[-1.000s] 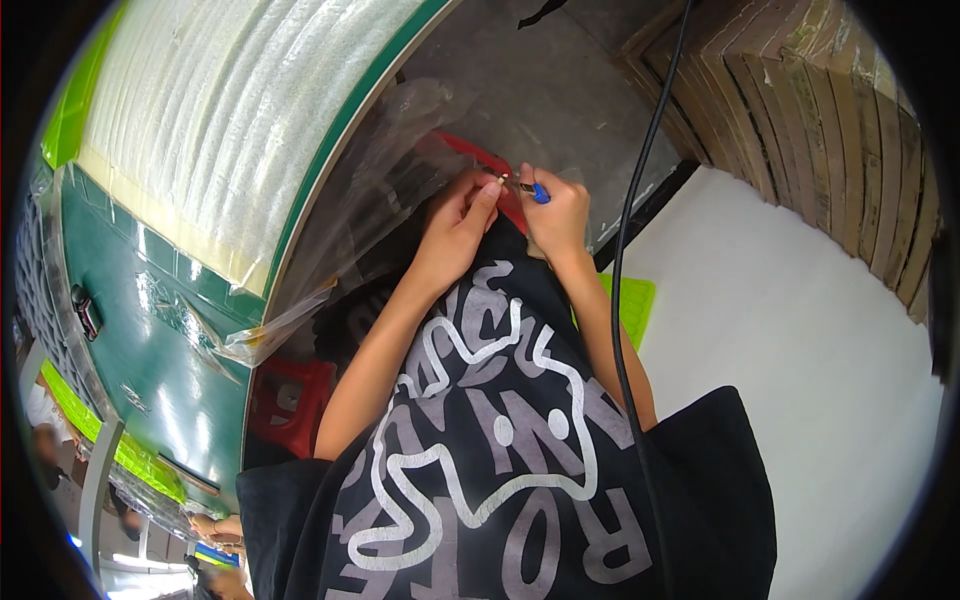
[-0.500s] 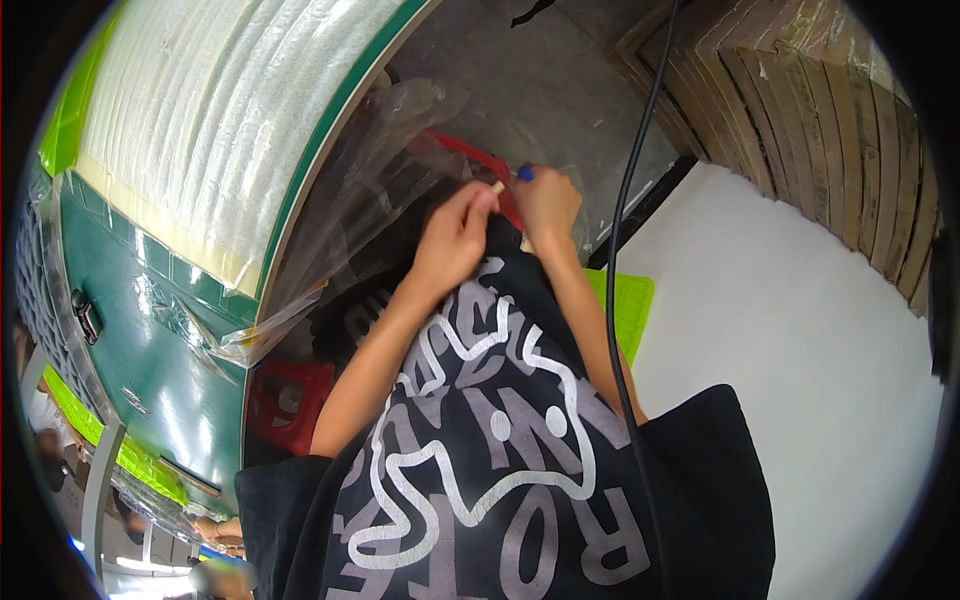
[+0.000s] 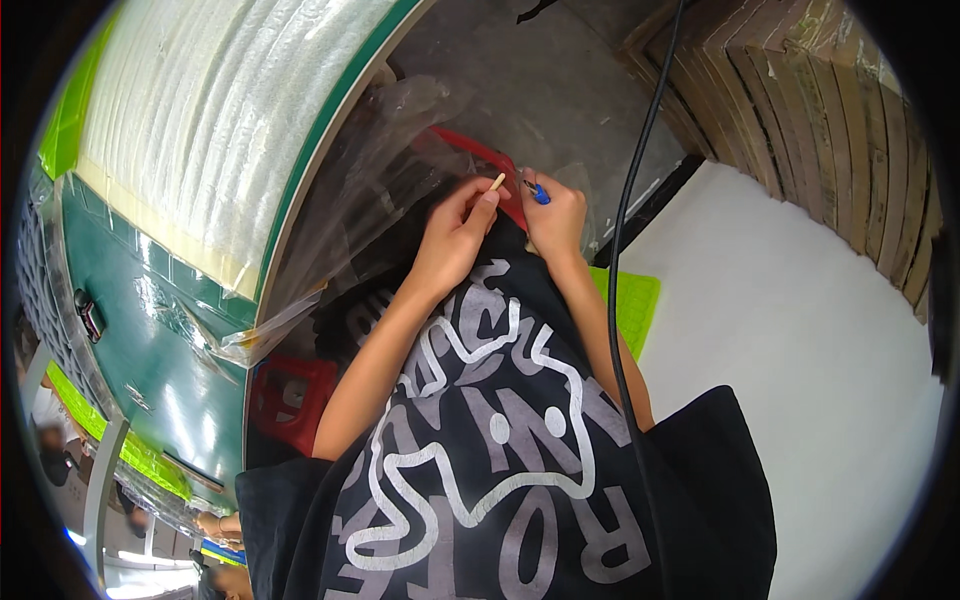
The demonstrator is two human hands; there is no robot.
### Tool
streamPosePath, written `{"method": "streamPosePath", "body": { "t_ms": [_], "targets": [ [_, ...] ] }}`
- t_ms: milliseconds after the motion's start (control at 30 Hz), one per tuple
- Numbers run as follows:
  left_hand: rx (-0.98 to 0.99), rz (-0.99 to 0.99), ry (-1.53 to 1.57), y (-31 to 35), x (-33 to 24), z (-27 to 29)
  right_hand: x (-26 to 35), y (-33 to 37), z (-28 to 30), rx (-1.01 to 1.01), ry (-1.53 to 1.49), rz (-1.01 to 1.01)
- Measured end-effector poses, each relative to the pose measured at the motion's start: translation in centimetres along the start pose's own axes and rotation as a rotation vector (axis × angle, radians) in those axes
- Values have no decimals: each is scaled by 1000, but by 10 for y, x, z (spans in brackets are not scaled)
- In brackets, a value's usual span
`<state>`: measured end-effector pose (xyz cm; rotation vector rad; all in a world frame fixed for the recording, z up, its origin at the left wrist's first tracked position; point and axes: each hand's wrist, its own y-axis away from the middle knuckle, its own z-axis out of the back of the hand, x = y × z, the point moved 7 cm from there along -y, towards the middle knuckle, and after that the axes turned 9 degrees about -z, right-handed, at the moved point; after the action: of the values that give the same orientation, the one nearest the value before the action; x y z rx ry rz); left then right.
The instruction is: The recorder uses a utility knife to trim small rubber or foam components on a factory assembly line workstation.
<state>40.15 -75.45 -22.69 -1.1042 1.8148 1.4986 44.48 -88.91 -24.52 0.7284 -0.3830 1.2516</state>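
Note:
Over my lap, my left hand (image 3: pixel 455 235) pinches a short, pale wooden-looking stick (image 3: pixel 497 182) between thumb and fingers, its tip pointing up and to the right. Just to the right of it, my right hand (image 3: pixel 557 215) is closed around a small blue-handled tool (image 3: pixel 540 193) with a thin metallic tip. The tool's exact kind is too small to make out. A narrow gap lies between the stick and the tool. Behind and below both hands is a red plastic rim (image 3: pixel 475 150), partly covered by clear plastic film (image 3: pixel 385 140).
A green-topped table (image 3: pixel 160 330) stands at left, bearing white ribbed sheets (image 3: pixel 220 110). A black cable (image 3: pixel 625 200) hangs by my right arm. Brown boards (image 3: pixel 790 110) are stacked far right beside a white surface (image 3: pixel 780 330). A red stool (image 3: pixel 295 400) sits under the table edge.
My right hand has turned, showing more of the blue tool and its tip, and stands slightly farther from the stick. My left hand holds the stick almost in the same place.

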Motion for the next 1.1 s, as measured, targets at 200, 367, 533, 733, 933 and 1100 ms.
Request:
{"method": "streamPosePath", "body": {
  "t_ms": [200, 367, 533, 733, 933, 1100],
  "targets": [
    [-34, -121, -103, 0, -10, 1, 25, 0, 16, -45, -46, 167],
    [-36, -132, -157, -1, -8, 4, 26, -1, 19, -33, 31, 203],
    [-57, -212, -246, -1, -14, 4, 29, -1, 19, -42, 106, 239],
    [-63, -201, -294, -1, -14, 2, 26, -2, 17, -42, 141, 254],
    [-55, -188, -390, 2, -20, 3, -18, -17, -5, 144, 531, -125],
    [-68, -335, -435, 0, -29, 0, -62, -34, 3, 84, 449, -313]
  ]
}}
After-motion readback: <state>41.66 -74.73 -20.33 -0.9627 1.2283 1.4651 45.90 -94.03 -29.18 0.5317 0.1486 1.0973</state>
